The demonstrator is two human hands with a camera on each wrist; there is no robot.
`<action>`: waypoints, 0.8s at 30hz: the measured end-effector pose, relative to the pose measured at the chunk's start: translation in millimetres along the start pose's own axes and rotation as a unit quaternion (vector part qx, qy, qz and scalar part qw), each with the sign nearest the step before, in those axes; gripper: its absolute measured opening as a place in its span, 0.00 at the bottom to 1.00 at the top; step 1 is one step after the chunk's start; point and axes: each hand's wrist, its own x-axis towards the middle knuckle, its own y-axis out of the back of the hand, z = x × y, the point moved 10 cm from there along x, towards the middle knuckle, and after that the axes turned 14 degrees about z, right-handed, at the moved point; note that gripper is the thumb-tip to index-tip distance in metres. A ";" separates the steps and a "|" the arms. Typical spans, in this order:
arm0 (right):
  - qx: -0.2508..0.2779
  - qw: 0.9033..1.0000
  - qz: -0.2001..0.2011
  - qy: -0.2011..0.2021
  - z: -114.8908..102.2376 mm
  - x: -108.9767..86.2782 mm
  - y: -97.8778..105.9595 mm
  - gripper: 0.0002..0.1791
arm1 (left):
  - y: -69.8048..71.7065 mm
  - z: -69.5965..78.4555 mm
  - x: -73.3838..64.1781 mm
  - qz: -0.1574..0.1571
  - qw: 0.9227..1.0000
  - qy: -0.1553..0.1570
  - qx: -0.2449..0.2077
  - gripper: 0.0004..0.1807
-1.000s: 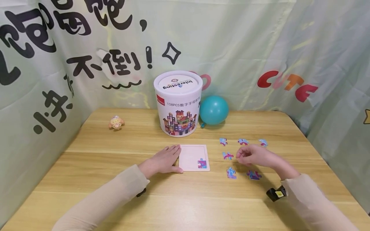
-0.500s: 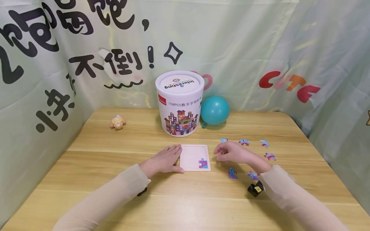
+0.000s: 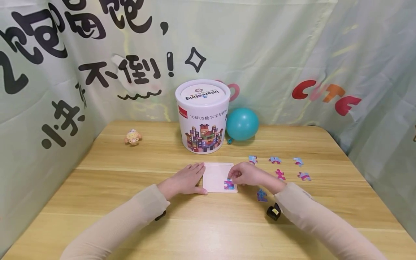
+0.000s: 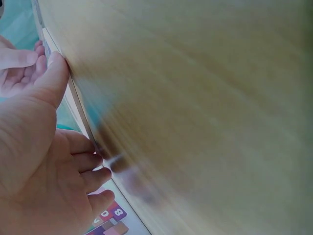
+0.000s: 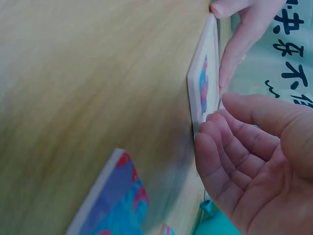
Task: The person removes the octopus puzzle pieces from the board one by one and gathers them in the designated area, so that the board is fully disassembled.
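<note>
My left hand (image 3: 185, 178) lies with straight fingers along the left edge of a white puzzle tray (image 3: 214, 177); its thumb touches the near left corner. One pink and blue puzzle piece (image 3: 229, 185) lies in the tray's near right corner. My right hand (image 3: 245, 174) is over the tray's right edge, thumb and fingers curled together in a pinch just above that piece. A small blue bit shows at its fingertips, but most of what it pinches is hidden. In the right wrist view, the tray (image 5: 203, 83) stands just beyond the fingertips.
Several loose puzzle pieces lie right of the tray, among them a pink piece (image 3: 280, 174) and a blue piece (image 3: 261, 195). Behind stand a white block bucket (image 3: 204, 115) and a teal balloon (image 3: 242, 124). A small plush-like figure (image 3: 132, 137) is at the back left.
My right hand has moved left from among the loose pieces to the tray. The piece seen nearest its fingertips earlier no longer shows. My left hand has stayed on the tray's edge.
</note>
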 end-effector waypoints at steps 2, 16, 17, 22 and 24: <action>-0.007 1.000 -0.001 -0.001 0.5 1.0 -2.2 0.04 | -0.1 0.0 0.2 0.001 1.000 0.000 -0.001 0.50; -0.006 1.000 0.020 -0.022 1.5 3.3 1.8 0.02 | 2.7 2.4 -0.3 0.005 1.000 -0.007 -0.004 0.50; -0.006 1.000 0.021 -0.022 1.4 3.3 2.2 0.02 | 2.8 2.3 -0.3 0.005 1.000 -0.007 -0.004 0.50; 0.009 1.000 0.021 -0.015 -0.2 2.1 2.4 0.02 | 1.5 1.4 -0.3 0.002 1.000 -0.006 -0.001 0.50; 0.014 1.000 0.022 -0.010 -1.3 1.3 2.4 0.03 | 1.3 1.2 -0.4 0.002 1.000 -0.005 -0.003 0.50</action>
